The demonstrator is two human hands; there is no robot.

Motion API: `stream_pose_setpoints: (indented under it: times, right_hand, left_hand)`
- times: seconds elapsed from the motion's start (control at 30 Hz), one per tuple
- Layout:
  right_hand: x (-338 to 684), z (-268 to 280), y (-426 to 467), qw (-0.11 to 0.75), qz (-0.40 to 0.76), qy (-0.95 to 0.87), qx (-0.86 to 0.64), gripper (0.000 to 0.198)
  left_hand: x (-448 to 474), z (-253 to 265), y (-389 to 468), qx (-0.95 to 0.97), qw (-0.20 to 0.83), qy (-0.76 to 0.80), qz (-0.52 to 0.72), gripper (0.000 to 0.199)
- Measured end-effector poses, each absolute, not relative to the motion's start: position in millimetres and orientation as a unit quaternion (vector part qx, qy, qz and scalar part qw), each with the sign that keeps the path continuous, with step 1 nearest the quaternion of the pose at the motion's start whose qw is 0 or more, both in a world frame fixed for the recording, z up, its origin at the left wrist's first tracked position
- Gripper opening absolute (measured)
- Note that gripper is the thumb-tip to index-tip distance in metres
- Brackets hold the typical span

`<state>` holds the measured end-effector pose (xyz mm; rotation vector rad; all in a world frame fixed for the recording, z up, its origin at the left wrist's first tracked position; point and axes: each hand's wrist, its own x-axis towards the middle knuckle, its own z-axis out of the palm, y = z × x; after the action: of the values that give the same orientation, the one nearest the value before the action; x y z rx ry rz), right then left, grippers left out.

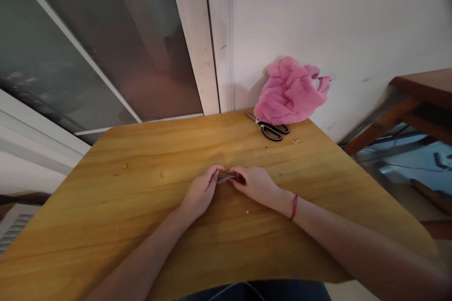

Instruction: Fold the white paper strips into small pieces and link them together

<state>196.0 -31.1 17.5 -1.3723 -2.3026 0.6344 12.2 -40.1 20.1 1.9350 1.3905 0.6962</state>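
Note:
Over the middle of the wooden table, my left hand (pixel 201 193) and my right hand (pixel 256 184) almost meet. Between them is a small, thin, dark grey object (pixel 226 178) with a slim, bar-like edge. Its kind is too small to make out, and its two ends are hidden by my fingers. My left fingers are closed on its left end, and my right thumb and fingers pinch its right end. A red string bracelet (pixel 294 207) circles my right wrist.
Scissors with black handles (pixel 271 130) lie at the table's (pixel 158 235) back right, partly under a pink fluffy cloth (pixel 291 91) against the wall. A sliding glass door (pixel 141 33) stands behind on the left. Another wooden table (pixel 423 89) is at right. Small crumbs dot the tabletop.

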Motion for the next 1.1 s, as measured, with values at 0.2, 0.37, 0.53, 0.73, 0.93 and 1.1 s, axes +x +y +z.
stream_pose_setpoints:
  times: [0.2, 0.37, 0.53, 0.73, 0.93, 1.1]
  right_hand:
    - [197.9, 16.3, -30.2, 0.205, 0.229, -0.816, -0.49, 0.019]
    - [197.8, 15.3, -29.4, 0.197, 0.225, -0.82, -0.488, 0.02]
    - [197.7, 15.5, -29.9, 0.196, 0.225, -0.813, -0.499, 0.021]
    - [198.6, 15.7, -29.8, 0.193, 0.226, -0.82, -0.489, 0.022]
    - [199.0, 16.3, -29.6, 0.196, 0.228, -0.816, -0.493, 0.023]
    - [199.1, 17.3, -30.2, 0.191, 0.23, -0.819, -0.489, 0.023]
  left_hand:
    - [10.9, 19.0, -40.4, 0.716, 0.313, 0.551, 0.292, 0.033]
    - [12.0, 20.5, -41.3, 0.726, 0.333, 0.533, 0.28, 0.031]
    - [10.7, 17.8, -40.0, 0.697, 0.343, 0.553, 0.302, 0.032]
    - [12.1, 20.6, -41.4, 0.718, 0.332, 0.546, 0.275, 0.03]
    - [11.7, 23.2, -41.7, 0.743, 0.326, 0.52, 0.266, 0.023]
    - [13.2, 18.5, -39.9, 0.773, 0.304, 0.495, 0.256, 0.014]
